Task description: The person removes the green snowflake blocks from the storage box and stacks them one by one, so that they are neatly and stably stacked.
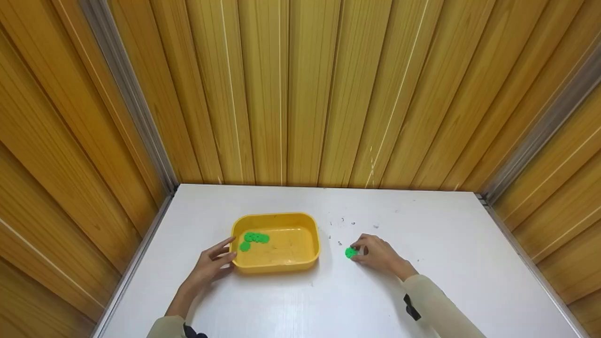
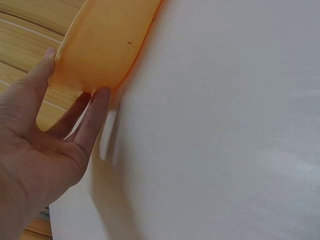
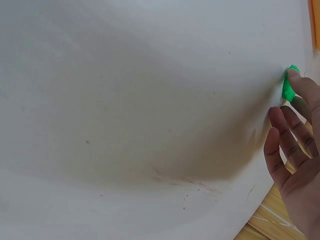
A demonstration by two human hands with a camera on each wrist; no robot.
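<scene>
In the head view my left hand [image 1: 211, 264] is at the left end of a yellow plastic tub [image 1: 293, 266], its fingertips touching the wall. The left wrist view shows straight fingers [image 2: 98, 115] against the tub's end [image 2: 102, 55]. Inside the tub, toward its left side, lie several small green discs [image 1: 256, 237], most overlapping in a row and one just below. Right of the tub, my right hand [image 1: 379, 253] pinches another green disc [image 1: 350, 252] between thumb and index finger, close over the white table. In the right wrist view this disc [image 3: 288, 86] is partly covered by the thumb.
The white table [image 1: 281, 310] has small dark marks [image 1: 353, 223] on its surface near the right hand. Wood-patterned panels [image 1: 310, 94] stand behind it and on both sides, with grey metal posts [image 1: 136, 94] at the back corners.
</scene>
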